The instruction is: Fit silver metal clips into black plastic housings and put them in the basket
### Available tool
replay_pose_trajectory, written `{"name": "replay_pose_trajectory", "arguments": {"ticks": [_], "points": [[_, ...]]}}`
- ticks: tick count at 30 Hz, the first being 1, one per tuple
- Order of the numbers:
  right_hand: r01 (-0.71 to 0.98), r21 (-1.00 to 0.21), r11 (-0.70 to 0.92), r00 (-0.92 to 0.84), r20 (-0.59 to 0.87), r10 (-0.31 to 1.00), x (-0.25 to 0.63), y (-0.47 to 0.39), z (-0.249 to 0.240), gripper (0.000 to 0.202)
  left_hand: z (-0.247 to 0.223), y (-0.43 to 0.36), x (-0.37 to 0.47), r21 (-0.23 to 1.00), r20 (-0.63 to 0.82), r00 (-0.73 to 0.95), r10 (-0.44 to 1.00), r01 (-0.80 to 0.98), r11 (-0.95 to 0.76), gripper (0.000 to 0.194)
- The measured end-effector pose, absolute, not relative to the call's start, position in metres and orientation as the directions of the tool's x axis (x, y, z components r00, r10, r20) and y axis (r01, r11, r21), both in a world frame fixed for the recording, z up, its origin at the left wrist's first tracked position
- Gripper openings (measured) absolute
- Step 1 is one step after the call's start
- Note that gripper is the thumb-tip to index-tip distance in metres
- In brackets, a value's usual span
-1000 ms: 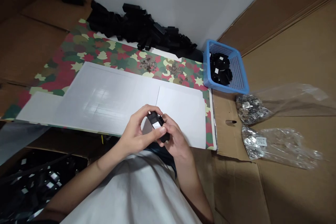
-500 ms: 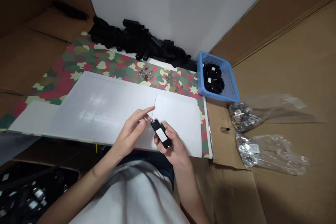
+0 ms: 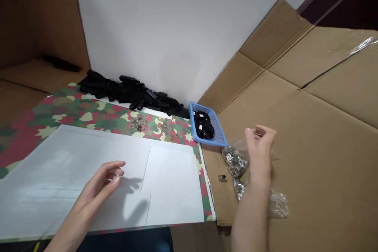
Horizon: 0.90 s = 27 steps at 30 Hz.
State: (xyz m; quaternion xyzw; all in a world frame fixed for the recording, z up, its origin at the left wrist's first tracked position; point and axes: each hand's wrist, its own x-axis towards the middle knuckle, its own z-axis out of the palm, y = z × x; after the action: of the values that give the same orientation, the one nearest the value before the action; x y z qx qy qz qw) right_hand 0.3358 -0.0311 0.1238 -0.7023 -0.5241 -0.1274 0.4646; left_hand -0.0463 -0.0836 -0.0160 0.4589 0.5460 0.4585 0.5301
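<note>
My left hand (image 3: 102, 187) hovers over the white board (image 3: 73, 173), its fingers loosely curved and thumb apart, with nothing in them. To the right, my right hand (image 3: 261, 139) is raised in front of the cardboard. Its fingers bend at the tips, a gap shows between them and the thumb, and I see nothing held. Below and left of it lie clear bags of small metal parts (image 3: 234, 161), partly hidden by my forearm. The blue basket (image 3: 223, 136), to the left of that hand, holds black pieces with white labels (image 3: 203, 124).
A heap of black parts (image 3: 126, 88) lies along the wall. Small metal bits (image 3: 138, 124) sit in piles on the camouflage-patterned cover (image 3: 85, 116). One small dark-tipped object (image 3: 221, 178) rests on cardboard (image 3: 211, 161) right of the table edge.
The black device with the white label is gone from my right hand, which has swung up and right. My left hand has moved apart to the left. The view has tilted up and turned right.
</note>
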Motion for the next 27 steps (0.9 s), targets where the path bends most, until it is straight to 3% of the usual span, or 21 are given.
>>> {"name": "replay_pose_trajectory", "arguments": {"ticks": [3,6,9,12,15,19,24,27], "points": [[0.839,-0.543,0.048,0.393,0.663,0.637,0.330,-0.041,0.122,0.037,-0.015,-0.081,-0.054,0.991,-0.132,-0.030,0.991,0.032,0.133,0.036],[0.851,-0.523,0.051,0.318,0.590,0.742,0.316,-0.042,0.114,0.031,-0.007,-0.074,-0.059,0.998,-0.060,-0.024,0.998,0.030,0.061,0.035],[0.877,-0.468,0.111,0.169,0.516,0.840,0.291,-0.038,0.098,0.025,0.006,-0.068,-0.057,0.997,0.041,0.018,0.999,0.061,-0.042,0.033],[0.871,-0.432,0.234,-0.059,0.381,0.923,0.252,-0.042,0.069,0.020,0.014,-0.070,-0.049,0.960,0.174,0.097,0.980,0.205,-0.190,0.029],[0.841,-0.431,0.326,-0.284,0.161,0.945,0.214,-0.058,0.037,0.017,0.012,-0.075,-0.042,0.842,0.216,0.254,0.943,0.440,-0.311,0.029],[0.860,-0.390,0.330,-0.359,-0.001,0.933,0.185,-0.077,0.013,0.011,0.013,-0.069,-0.040,0.715,0.173,0.317,0.933,0.611,-0.340,0.033],[0.867,-0.340,0.363,-0.394,-0.023,0.919,0.180,-0.079,0.001,0.007,0.038,-0.011,-0.043,0.572,0.290,0.183,0.940,0.754,-0.323,0.034],[0.859,-0.341,0.382,-0.392,0.044,0.919,0.183,-0.077,-0.004,0.008,0.044,0.039,-0.044,0.408,0.264,0.064,0.962,0.896,-0.172,0.026]]}}
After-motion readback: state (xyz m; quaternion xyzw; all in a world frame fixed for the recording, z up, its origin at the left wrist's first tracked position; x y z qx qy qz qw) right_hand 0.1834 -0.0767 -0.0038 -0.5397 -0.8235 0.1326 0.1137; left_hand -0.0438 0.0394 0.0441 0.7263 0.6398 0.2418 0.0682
